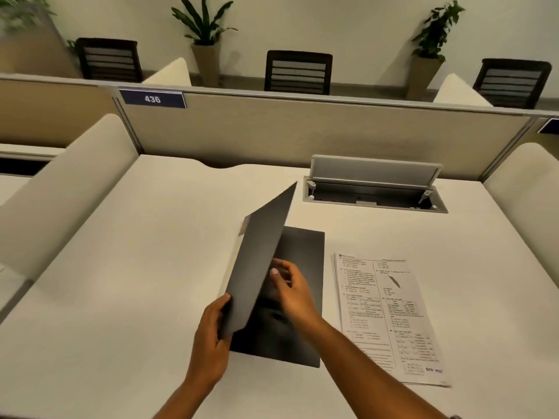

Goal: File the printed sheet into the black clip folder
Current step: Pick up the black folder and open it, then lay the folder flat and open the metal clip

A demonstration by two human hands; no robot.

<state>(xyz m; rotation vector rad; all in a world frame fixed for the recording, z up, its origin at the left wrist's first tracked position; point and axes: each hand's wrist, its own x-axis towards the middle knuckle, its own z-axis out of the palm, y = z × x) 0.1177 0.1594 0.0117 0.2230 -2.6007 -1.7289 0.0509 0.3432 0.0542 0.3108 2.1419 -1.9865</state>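
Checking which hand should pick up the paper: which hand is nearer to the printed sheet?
Right. The right hand is inside the open black clip folder, just left of the printed sheet. The left hand grips the raised cover's lower edge, farther left.

Cream desk (121,267) — black clip folder (305,255), printed sheet (390,316) beside it.

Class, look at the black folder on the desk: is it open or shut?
Open, partly. The black folder has its front cover lifted at a slant by the left hand, back cover flat on the desk.
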